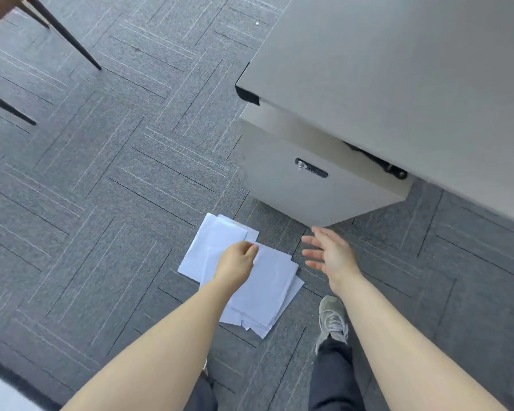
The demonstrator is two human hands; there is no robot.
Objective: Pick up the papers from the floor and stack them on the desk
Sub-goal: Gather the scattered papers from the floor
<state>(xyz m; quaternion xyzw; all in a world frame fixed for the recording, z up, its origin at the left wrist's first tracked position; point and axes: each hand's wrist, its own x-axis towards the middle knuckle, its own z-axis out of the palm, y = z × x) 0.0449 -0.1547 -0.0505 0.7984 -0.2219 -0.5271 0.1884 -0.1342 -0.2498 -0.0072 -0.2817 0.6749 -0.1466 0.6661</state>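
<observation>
Several white papers (269,287) lie in a loose, overlapping pile on the grey carpet, in front of the desk (398,69). My left hand (237,262) rests on the pile, its fingers curled around the far edge of the top sheet. To the right of the pile, my right hand (330,253) hovers above the carpet, palm turned toward the papers and fingers spread, holding nothing. The part of the desk's grey top that shows carries nothing.
A grey drawer cabinet (294,185) with a lock stands under the desk, just beyond the papers. Dark chair legs (69,37) stand at the upper left. My grey shoe (333,318) is planted right of the pile.
</observation>
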